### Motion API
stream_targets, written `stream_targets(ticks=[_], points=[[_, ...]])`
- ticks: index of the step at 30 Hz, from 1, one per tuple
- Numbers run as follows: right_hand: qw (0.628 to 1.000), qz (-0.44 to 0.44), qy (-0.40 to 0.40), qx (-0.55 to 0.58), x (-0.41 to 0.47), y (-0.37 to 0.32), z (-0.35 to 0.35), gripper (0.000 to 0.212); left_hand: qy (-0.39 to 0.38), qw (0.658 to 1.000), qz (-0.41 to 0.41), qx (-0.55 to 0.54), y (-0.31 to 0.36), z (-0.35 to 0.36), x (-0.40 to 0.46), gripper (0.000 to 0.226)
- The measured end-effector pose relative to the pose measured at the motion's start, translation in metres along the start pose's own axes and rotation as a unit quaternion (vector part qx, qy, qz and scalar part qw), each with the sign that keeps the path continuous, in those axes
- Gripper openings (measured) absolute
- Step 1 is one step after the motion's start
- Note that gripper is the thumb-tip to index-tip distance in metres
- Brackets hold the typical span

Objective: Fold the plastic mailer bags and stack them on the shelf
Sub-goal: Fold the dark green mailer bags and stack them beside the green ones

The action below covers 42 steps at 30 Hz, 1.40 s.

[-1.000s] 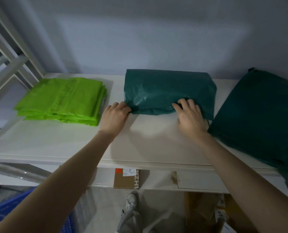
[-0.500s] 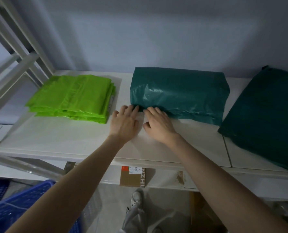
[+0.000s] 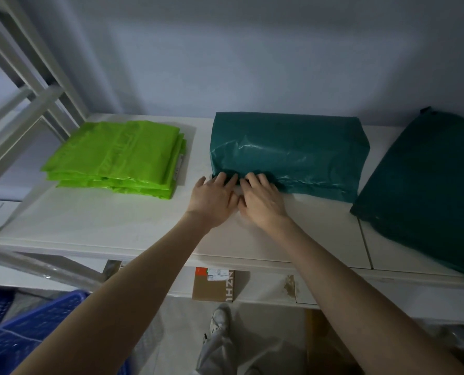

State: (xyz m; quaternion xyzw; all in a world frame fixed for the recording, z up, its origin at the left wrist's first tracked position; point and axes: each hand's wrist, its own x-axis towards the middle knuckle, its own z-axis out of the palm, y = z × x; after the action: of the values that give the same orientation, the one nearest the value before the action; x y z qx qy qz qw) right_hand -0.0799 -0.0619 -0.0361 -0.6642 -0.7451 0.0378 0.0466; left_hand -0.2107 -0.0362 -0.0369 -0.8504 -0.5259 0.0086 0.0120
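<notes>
**Mailer bags: one stack done, teal fold in hand**

Mailer bags of dark teal plastic lie folded (image 3: 287,152) on the white shelf (image 3: 90,220), in its middle, with the far edge close to the wall. This bundle looks puffy, not flat, and its near edge is creased and a little uneven. Both hands meet at that near edge, toward its left corner. The left hand (image 3: 212,201) lies flat with straight fingers, its tips touching the plastic; its grip is loose and holds nothing. The right hand (image 3: 260,201) sits just beside it, touching it, with fingers bent a little over the fold; whether they pinch the edge or only press on it I cannot tell.

To the left, apart from the teal bundle, a stack of bright green bags (image 3: 120,155) rests neatly folded, several layers deep. I judge that part finished. To the right, another teal bag (image 3: 426,185) lies larger and at an angle, hanging over the shelf's front edge; it looks not yet folded, so it is probably what remains.

My judgement: the task is partway through. The middle bundle needs its near edge tidied and the air pressed out, then the right-hand bag needs folding and stacking.

Below the shelf a cardboard box (image 3: 214,284) with a label shows, and a blue crate (image 3: 22,336) stands at lower left.
</notes>
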Motion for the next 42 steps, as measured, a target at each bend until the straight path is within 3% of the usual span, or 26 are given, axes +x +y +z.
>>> stream_targets(ticks=[6,14,26,31,34,37,42], points=[[1.0,0.002,-0.007,-0.013,-0.01,0.01,0.002,0.051,-0.023,1.0,-0.008,0.003,0.008,-0.006,-0.005,0.052],[0.997,0.058,0.043,-0.037,-0.034,0.052,-0.004,0.048,-0.025,0.999,-0.02,0.0,0.015,-0.005,-0.006,0.049],[0.993,0.106,0.022,-0.044,-0.062,0.095,-0.014,0.046,-0.021,0.999,-0.034,0.003,0.021,-0.003,-0.004,0.046],[0.994,0.108,0.01,-0.03,-0.059,0.091,-0.016,0.047,-0.024,0.995,-0.093,0.031,0.045,-0.014,0.004,0.044],[0.994,0.104,0.008,-0.034,-0.058,0.092,-0.015,0.047,0.046,0.999,-0.018,0.003,0.075,-0.023,0.007,0.044],[0.995,0.097,0.012,-0.024,-0.059,0.094,-0.014,0.048,0.015,0.993,0.097,-0.07,0.107,-0.019,0.015,0.05],[0.995,0.088,0.027,-0.027,-0.059,0.099,-0.019,0.047,-0.053,0.989,0.079,-0.113,0.119,-0.011,0.026,0.051]])
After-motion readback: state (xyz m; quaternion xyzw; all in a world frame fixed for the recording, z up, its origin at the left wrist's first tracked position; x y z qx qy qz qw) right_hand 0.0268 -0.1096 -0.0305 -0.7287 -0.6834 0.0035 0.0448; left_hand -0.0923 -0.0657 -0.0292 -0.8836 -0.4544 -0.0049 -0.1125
